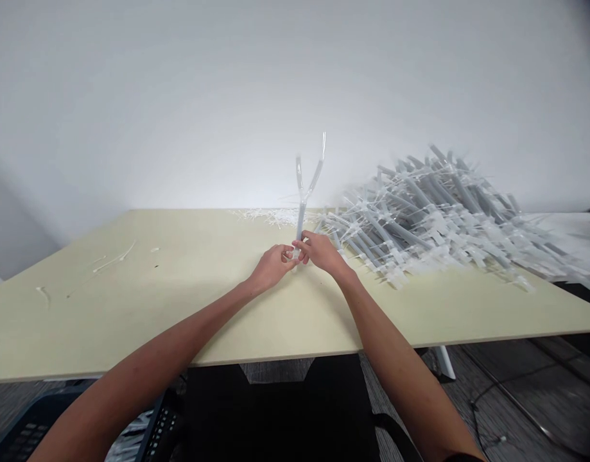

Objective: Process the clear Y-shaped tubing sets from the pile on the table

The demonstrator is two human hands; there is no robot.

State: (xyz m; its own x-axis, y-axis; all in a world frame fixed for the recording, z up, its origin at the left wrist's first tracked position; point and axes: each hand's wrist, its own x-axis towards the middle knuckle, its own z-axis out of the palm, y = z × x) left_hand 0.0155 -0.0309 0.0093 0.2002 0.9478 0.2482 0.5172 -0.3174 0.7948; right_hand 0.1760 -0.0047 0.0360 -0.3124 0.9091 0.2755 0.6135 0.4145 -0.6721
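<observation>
A Y-shaped clear tube assembly stands upright above the table, its two thin branches pointing up and a grey-looking stem below. My right hand pinches the lower stem between thumb and fingers. Just beside it, my left hand closes its fingertips on the bottom end of the same tube, where a whitish piece shows. The fingers partly cover that lower end. Thin cable-tie tails seem to stick out near the fork.
A large heap of similar tube assemblies covers the table's right side. Small white strips lie at the back. Loose cable ties are scattered on the left of the table. A dark basket stands below the front edge.
</observation>
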